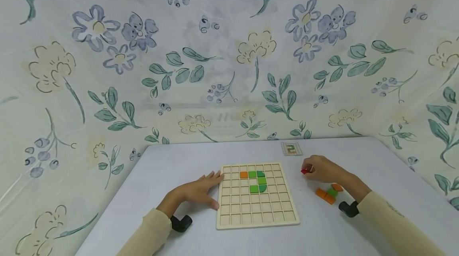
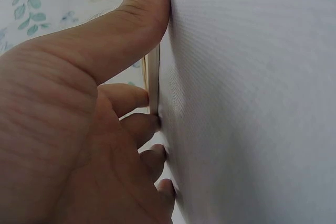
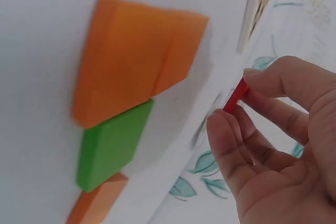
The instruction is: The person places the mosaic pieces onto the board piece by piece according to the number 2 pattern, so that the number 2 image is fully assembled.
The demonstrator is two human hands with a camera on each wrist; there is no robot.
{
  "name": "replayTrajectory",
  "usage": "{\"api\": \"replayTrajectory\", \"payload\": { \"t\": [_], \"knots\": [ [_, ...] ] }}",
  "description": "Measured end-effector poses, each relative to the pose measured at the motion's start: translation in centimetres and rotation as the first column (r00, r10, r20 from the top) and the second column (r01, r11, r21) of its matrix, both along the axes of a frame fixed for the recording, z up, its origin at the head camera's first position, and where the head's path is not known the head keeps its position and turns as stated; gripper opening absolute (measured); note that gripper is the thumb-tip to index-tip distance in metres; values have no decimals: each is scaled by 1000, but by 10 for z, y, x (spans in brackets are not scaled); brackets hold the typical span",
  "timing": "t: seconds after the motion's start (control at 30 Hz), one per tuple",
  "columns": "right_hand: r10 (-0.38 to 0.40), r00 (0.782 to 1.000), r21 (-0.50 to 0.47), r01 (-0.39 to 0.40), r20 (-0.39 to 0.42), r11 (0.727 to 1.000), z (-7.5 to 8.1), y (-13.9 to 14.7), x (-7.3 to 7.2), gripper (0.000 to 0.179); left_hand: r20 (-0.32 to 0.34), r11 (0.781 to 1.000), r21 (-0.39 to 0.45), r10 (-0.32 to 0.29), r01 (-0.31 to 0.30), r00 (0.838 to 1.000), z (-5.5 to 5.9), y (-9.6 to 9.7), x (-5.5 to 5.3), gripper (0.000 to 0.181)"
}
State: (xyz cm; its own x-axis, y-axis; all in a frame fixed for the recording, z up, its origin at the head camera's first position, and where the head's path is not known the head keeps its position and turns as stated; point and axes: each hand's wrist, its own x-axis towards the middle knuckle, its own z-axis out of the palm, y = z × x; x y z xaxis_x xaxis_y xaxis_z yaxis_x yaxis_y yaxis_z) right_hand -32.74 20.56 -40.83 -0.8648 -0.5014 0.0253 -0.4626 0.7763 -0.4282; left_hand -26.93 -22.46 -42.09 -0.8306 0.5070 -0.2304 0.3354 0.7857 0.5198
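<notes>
A pale wooden grid board (image 1: 240, 208) lies on the table, with one orange square (image 1: 244, 175) and several green pieces (image 1: 262, 180), square and rounded, in its upper cells. My left hand (image 1: 199, 191) rests at the board's left edge, fingers stretched out; in the left wrist view the hand (image 2: 105, 129) touches the board's side (image 2: 153, 80). To the right of the board, my right hand (image 1: 322, 169) pinches a small red block (image 1: 305, 171). Seen from the right wrist, that hand (image 3: 278, 145) holds the red block (image 3: 235, 95) between thumb and fingers; its full shape is hidden.
Loose orange blocks (image 1: 325, 196) and a green block (image 1: 332, 192) lie on the table below my right hand. Behind the board is a small pattern card (image 1: 291, 149) with a grid. Floral cloth (image 1: 222, 68) hangs along the table's far side.
</notes>
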Motion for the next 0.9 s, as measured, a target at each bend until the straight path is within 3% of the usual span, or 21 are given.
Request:
{"api": "replayTrajectory", "payload": {
  "t": [0.47,0.9],
  "knots": [
    [115,991,-39,-118,-62,992,19,-24,8,11,1,1000,1,-5,5,1000,-1,0,-1,107],
    [242,964,-13,-245,-106,969,30,-57,11,10,9,1000,3,10,-10,1000,-2,-1,-1,108]
  ]
}}
